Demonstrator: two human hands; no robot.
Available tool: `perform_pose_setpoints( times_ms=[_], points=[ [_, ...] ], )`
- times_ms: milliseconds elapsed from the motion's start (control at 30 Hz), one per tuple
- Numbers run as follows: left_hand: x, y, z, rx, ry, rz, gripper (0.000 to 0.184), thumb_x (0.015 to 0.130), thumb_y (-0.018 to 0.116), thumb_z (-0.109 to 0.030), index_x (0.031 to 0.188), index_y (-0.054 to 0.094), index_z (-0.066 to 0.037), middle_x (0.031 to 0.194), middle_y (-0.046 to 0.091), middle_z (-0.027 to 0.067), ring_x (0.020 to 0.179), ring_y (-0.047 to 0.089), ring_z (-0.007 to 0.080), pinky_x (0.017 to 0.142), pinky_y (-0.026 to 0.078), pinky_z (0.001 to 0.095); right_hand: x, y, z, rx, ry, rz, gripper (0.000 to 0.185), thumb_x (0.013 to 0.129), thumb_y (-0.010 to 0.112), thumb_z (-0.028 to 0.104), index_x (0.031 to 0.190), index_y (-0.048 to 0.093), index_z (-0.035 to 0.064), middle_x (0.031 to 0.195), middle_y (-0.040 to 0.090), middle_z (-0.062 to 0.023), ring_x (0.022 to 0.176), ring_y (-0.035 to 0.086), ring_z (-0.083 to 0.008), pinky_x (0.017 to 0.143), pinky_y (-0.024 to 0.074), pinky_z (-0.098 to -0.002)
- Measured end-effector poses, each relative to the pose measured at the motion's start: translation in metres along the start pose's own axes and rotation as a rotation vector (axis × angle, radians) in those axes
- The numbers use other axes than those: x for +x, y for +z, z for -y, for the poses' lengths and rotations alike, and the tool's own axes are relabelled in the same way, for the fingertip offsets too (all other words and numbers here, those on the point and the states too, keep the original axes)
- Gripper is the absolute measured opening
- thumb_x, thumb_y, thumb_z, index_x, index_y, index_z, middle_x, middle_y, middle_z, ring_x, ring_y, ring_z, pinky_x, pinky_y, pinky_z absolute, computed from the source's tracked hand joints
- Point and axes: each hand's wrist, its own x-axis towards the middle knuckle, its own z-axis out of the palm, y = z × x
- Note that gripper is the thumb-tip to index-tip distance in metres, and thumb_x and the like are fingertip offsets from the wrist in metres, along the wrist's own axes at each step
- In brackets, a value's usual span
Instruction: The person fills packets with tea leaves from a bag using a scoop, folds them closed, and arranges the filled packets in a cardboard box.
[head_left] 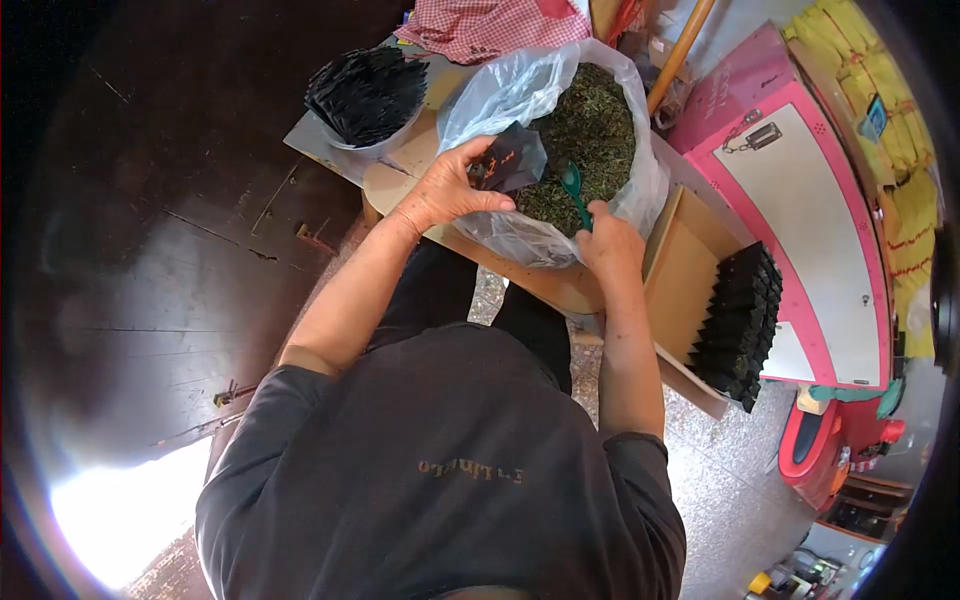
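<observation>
A large clear plastic bag (505,85) stands with its mouth spread, full of dried green leaves (592,120). My left hand (455,190) grips a small dark pouch (512,158) with orange print, held over the left side of the bag. The pouch's top end looks clear and faces the leaves. In my right hand (612,240) is a green spoon (574,185), its bowl down at the leaves. The fingers of my right hand are partly hidden behind its back.
Left of the bag, a clear tub (375,148) holds many black pouches (368,95). To the right, a cardboard box (680,270) has a row of black pouches (740,320) in it. A pink and white cabinet (800,200) stands beyond. A checkered cloth (490,25) lies behind the bag.
</observation>
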Motion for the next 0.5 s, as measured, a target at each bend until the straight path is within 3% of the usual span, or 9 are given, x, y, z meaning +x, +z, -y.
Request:
perform_pose_setpoints(
  times_ms=[167,233,367,433,500],
  points=[
    [0.0,-0.003,0.007,-0.09,-0.026,-0.021,0.077,0.064,0.09,-0.012,0.132,0.053,-0.01,0.113,0.059,-0.0024,0.106,0.053,0.0126,0.095,0.045,0.0329,0.004,0.008,-0.006,0.152,0.037,-0.179,0.03,0.078,0.064,0.016,0.107,0.064,0.0093,0.09,0.069,-0.0196,0.089,0.066,-0.0384,0.078,0.0511,-0.0481],
    [0.0,-0.004,0.008,-0.059,-0.033,-0.023,0.078,0.064,0.09,-0.012,0.132,0.053,-0.01,0.113,0.059,-0.0024,0.107,0.053,0.0129,0.095,0.045,0.033,0.01,0.01,-0.01,0.236,-0.11,-0.47,0.022,0.079,0.063,0.013,0.1,0.067,0.0091,0.091,0.069,-0.0177,0.086,0.066,-0.0383,0.077,0.0514,-0.0469],
    [-0.001,-0.003,0.008,0.005,-0.024,-0.02,0.079,0.064,0.091,-0.016,0.133,0.053,-0.01,0.113,0.059,-0.0025,0.108,0.053,0.014,0.094,0.045,0.0325,0.022,0.01,-0.009,0.186,-0.187,-0.513,0.019,0.082,0.062,0.015,0.099,0.067,0.0076,0.092,0.07,-0.016,0.082,0.066,-0.0372,0.073,0.0533,-0.0435],
    [-0.002,-0.001,0.005,0.02,-0.045,-0.013,0.079,0.064,0.091,-0.016,0.133,0.053,-0.01,0.113,0.059,-0.0025,0.108,0.053,0.0136,0.094,0.045,0.0323,0.033,0.021,-0.007,0.59,-0.141,-0.53,0.017,0.081,0.063,0.014,0.096,0.068,0.0065,0.089,0.07,-0.0167,0.079,0.065,-0.0376,0.072,0.053,-0.0405],
    [-0.002,0.0,0.005,0.037,-0.065,-0.009,0.078,0.064,0.091,-0.017,0.132,0.053,-0.01,0.112,0.06,-0.0025,0.107,0.053,0.0131,0.093,0.045,0.0322,0.048,0.035,-0.006,0.751,-0.052,-0.517,0.015,0.081,0.064,0.014,0.094,0.068,0.0061,0.086,0.069,-0.0165,0.076,0.066,-0.036,0.07,0.0525,-0.0394]
  ],
)
